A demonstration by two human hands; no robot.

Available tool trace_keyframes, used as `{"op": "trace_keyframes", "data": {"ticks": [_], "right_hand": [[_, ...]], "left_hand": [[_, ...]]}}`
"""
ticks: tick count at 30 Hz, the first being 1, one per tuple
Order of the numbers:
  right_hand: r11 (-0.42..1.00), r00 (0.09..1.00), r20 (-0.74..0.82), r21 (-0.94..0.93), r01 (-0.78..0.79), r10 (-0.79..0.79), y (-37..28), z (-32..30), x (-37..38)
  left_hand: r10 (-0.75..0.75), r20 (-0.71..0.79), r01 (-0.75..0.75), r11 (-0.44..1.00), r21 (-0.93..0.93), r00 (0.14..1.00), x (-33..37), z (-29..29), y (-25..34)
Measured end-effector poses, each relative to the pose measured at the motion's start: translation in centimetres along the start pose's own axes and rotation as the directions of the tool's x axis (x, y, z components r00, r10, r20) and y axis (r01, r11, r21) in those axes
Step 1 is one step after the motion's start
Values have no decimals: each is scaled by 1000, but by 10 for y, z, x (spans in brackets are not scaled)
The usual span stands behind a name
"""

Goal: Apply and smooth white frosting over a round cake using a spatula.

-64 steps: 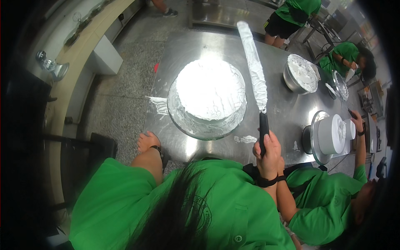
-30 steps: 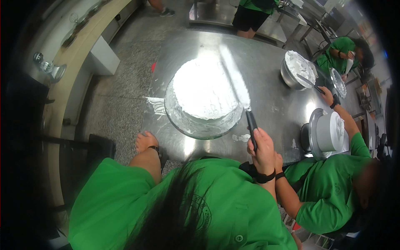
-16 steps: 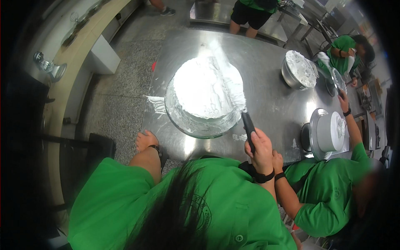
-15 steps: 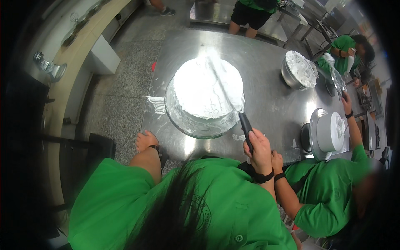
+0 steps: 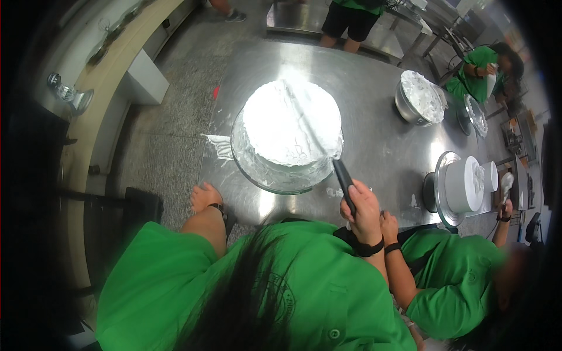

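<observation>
A round cake (image 5: 275, 126) coated in white cream sits on a clear turntable (image 5: 263, 182) on the steel table. My right hand (image 5: 364, 210) is wrapped round the black handle of a palette knife (image 5: 344, 175). Its long blade lies slantwise across the cake's top, from the far middle down to the near right rim; glare blurs where it touches. My left hand (image 5: 205, 198) hangs beside the table's near left corner, fingers loosely apart, with nothing visible in it. Smeared cream (image 5: 220, 146) marks the table left of the turntable.
A steel bowl of cream (image 5: 420, 99) and a cream-covered dish (image 5: 477, 116) stand at the far right. A co-worker's white cake (image 5: 463, 186) rests on a metal turntable at right. That co-worker's hand (image 5: 390, 227) is close beside my right wrist. More people stand behind the table.
My right hand and the palette knife have shifted slightly left. The co-worker's other arm has drawn back from the far dish and now holds up a cream-covered tool. My left hand stays put.
</observation>
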State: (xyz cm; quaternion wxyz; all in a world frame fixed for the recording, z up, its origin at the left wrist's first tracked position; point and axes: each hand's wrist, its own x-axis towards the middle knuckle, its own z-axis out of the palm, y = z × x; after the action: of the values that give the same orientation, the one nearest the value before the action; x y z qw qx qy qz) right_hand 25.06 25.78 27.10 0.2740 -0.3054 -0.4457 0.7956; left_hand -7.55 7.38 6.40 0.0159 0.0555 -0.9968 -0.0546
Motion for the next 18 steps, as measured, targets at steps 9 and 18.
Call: {"op": "trace_keyframes", "data": {"ticks": [9,18], "right_hand": [[980,983,-22,-88,179,-181,9,1,-6],[993,998,-39,-101,-56,53,10,-8,3]], "left_hand": [[-18,44,17,1000,10,999,-1,-1,0],[-7,2,7,1000,-18,1000,-1,3,0]]}}
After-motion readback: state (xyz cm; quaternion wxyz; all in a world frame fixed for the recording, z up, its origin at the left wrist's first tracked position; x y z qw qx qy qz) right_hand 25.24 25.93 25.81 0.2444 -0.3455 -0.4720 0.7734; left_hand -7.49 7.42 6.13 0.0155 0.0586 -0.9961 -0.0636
